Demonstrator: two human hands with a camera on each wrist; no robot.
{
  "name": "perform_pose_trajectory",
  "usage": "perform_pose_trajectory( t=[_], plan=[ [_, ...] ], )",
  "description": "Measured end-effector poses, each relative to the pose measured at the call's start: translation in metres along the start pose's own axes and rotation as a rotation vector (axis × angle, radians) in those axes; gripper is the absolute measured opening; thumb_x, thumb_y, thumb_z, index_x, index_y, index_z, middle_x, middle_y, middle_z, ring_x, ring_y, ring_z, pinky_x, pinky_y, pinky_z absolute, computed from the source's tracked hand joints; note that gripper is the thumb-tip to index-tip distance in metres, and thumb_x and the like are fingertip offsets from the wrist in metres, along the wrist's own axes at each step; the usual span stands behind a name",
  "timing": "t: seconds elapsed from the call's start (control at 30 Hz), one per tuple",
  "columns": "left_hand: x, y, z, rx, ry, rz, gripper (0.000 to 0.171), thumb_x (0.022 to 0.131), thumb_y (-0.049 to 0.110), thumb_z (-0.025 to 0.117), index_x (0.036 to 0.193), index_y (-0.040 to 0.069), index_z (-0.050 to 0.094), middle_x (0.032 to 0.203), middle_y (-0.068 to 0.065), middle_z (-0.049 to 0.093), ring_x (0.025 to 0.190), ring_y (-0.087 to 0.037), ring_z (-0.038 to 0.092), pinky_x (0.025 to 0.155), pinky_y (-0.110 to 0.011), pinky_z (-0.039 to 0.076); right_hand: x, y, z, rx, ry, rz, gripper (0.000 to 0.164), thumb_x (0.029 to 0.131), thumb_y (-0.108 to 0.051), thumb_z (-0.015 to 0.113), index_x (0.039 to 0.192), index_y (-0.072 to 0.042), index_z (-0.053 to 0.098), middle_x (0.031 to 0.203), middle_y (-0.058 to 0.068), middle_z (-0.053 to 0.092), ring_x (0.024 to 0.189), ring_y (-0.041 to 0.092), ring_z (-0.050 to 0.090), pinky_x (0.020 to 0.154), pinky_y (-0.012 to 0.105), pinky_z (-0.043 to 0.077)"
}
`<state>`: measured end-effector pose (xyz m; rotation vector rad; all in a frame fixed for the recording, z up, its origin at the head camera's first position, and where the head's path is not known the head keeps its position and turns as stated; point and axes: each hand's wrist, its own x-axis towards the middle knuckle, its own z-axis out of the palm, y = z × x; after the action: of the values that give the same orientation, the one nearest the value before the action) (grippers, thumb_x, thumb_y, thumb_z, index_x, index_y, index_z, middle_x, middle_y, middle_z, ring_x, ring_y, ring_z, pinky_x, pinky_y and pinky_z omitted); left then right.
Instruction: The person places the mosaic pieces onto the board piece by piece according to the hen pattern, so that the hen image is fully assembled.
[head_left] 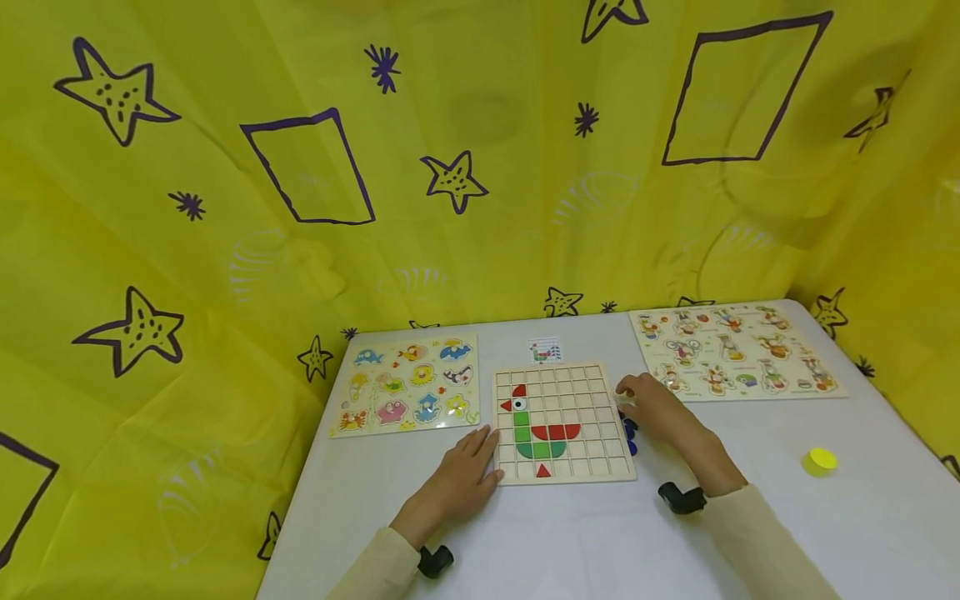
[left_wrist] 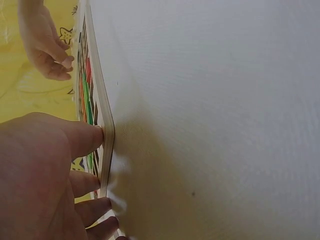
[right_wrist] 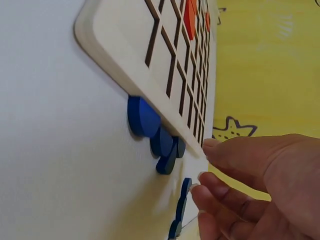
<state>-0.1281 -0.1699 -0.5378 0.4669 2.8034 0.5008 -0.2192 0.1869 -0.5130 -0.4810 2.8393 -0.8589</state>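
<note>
A wooden grid board (head_left: 592,462) lies mid-table, bearing red (head_left: 556,432), green (head_left: 522,427) and white eye (head_left: 520,404) pieces in a bird-like shape. My left hand (head_left: 462,477) rests at the board's lower left edge, fingers extended; in the left wrist view the thumb (left_wrist: 85,137) touches its rim. Several dark blue rounded pieces (right_wrist: 145,117) lie along the board's right edge. Over their far end hovers my right hand (head_left: 660,408), fingers bent. A gap shows between its thumb (right_wrist: 235,152) and fingers in the right wrist view, with nothing visible held there.
Behind the board lies a small picture card (head_left: 545,351). A sea-animal puzzle board (head_left: 405,386) is at left, another animal puzzle board (head_left: 738,352) at back right. A yellow round piece (head_left: 820,462) sits at right. Yellow patterned cloth (head_left: 480,250) surrounds the white table (head_left: 540,542).
</note>
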Motion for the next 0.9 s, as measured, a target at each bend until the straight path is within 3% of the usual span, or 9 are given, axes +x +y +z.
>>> perform_pose_trajectory(
  t=[0.33,0.6,0.8,0.9],
  plan=[
    [0.000,0.000,0.001,0.011,0.003,-0.001,0.071,0.108,0.044,0.053,0.168,0.016,0.029,0.175,-0.006,0.026,0.161,-0.031,0.025,0.127,-0.055,0.030,0.000,0.010,-0.003,0.032,-0.080,0.019,0.015,0.098,-0.003,0.068,0.112,0.002,0.068,0.101,0.019,0.062,0.092,0.031,0.061,0.083,0.051,0.054],
    [0.000,0.000,0.000,0.003,0.005,0.002,0.070,0.108,0.042,0.055,0.168,0.013,0.030,0.175,-0.008,0.027,0.161,-0.033,0.026,0.127,-0.057,0.030,0.002,0.013,-0.001,0.050,-0.105,0.022,0.015,0.098,-0.003,0.070,0.112,0.001,0.068,0.102,0.019,0.062,0.092,0.030,0.059,0.084,0.050,0.053],
    [-0.001,0.000,-0.001,0.000,0.003,-0.007,0.071,0.108,0.042,0.054,0.168,0.014,0.029,0.175,-0.007,0.026,0.161,-0.032,0.025,0.127,-0.056,0.031,0.003,0.015,0.002,0.054,-0.087,0.016,0.017,0.098,-0.004,0.070,0.113,0.003,0.067,0.097,0.016,0.061,0.086,0.027,0.056,0.078,0.043,0.051],
    [0.000,0.000,-0.001,-0.004,0.001,-0.004,0.071,0.108,0.042,0.054,0.168,0.014,0.029,0.175,-0.007,0.026,0.161,-0.032,0.025,0.127,-0.056,0.030,0.004,0.015,0.004,0.051,-0.073,0.055,0.018,0.100,-0.007,0.068,0.115,0.003,0.067,0.098,0.014,0.059,0.086,0.025,0.055,0.076,0.040,0.049]
  ],
)
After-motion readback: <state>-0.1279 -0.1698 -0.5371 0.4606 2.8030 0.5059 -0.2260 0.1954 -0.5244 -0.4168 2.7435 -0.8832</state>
